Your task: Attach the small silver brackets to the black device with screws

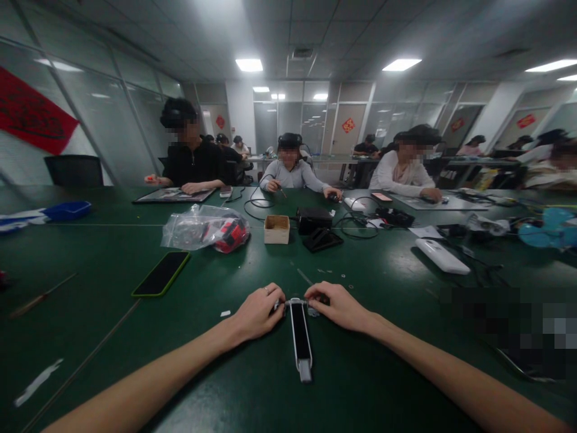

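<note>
The desk in front of me is dark green with pale shiny patches. The slim device nearest me has a black face, a white border and a silver-grey end. On my left, the phone is black with a lime-green rim, and a tray is solid blue. A see-through bag shows red and black contents. The small open box is cream outside, brown inside. On my right, I see a white oblong device and a light-blue rounded object. A banner is red with dark markings.
</note>
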Demonstrator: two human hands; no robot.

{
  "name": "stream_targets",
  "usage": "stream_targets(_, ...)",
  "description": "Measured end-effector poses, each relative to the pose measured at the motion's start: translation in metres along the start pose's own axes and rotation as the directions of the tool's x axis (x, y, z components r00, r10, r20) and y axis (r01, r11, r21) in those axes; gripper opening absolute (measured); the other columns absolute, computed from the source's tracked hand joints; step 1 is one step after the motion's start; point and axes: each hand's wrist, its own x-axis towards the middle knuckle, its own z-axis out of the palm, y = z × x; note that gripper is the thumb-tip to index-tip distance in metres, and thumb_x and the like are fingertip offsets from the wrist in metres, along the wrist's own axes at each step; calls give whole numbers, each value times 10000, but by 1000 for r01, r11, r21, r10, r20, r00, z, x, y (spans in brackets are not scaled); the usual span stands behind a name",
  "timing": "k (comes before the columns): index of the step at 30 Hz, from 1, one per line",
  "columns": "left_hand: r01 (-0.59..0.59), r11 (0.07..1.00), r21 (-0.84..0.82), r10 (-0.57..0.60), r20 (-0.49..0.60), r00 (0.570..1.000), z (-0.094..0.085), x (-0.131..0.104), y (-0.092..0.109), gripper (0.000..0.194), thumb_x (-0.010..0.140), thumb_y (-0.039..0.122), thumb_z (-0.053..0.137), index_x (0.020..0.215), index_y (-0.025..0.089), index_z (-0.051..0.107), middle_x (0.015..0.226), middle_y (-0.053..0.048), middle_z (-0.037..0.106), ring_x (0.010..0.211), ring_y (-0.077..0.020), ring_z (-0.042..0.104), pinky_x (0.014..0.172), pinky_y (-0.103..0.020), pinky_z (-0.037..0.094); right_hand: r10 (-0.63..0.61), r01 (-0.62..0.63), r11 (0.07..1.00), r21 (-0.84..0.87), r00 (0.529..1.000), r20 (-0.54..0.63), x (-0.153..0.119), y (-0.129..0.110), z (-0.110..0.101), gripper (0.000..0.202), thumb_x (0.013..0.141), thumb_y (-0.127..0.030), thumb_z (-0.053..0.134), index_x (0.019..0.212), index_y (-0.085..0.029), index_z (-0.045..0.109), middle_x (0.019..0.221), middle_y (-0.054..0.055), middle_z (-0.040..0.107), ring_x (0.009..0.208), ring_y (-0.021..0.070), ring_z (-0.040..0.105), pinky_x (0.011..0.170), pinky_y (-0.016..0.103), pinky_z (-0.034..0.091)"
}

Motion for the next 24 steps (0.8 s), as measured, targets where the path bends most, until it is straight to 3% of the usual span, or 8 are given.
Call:
stream_targets(8, -3, 1000, -4, 3, -7, 1000, -1, 0, 1, 139, 883, 236, 416, 939, 173, 526, 955, -51, 545, 801, -167, 535, 719, -285, 427, -13, 13, 998, -53, 1000, 10, -1, -1, -4, 213, 880, -298, 506, 1039, -192, 600, 1031, 42, 610, 920, 158, 554, 807, 297, 458)
stream_targets(14, 16, 999, -29, -16, -12, 1000, -3, 0, 3, 144, 878, 234, 415, 936, 175, 533, 958, -57, 545, 822, -170, 533, 764, -294, 429, -7, -10, 975, -220, 997, -75, 2, 12, -39, 232, 874, -302, 487, 1025, -180, 613, 1031, 56, 624, 931, 179, 554, 814, 320, 441)
stream_targets(19, 32, 999, -33, -32, -1, 999, -4, -1, 3, 144, 879, 246, 418, 932, 172, 530, 952, -56, 540, 816, -169, 530, 759, -294, 435, 214, -179, 860, -478, 977, 19, -1, 40, -75, 208, 831, -267, 520, 959, -160, 645, 948, 92, 646, 861, 225, 581, 732, 329, 435)
stream_targets(21, 30, 999, -38, -30, -7, 1000, -3, -1, 2, 142, 881, 246, 417, 932, 174, 528, 951, -54, 540, 818, -167, 531, 752, -288, 436, 305, -220, 828, -516, 949, 85, -4, 49, -81, 192, 802, -256, 553, 941, -169, 654, 936, 94, 650, 835, 231, 594, 678, 310, 432)
stream_targets(24, 32, 999, -40, -32, -14, 999, -2, -1, 1, 136, 877, 240, 418, 927, 176, 527, 945, -52, 540, 823, -168, 535, 753, -286, 437, 320, -213, 838, -503, 937, 137, -6, 59, -81, 179, 772, -220, 569, 922, -187, 660, 899, 77, 656, 798, 212, 605, 651, 281, 423)
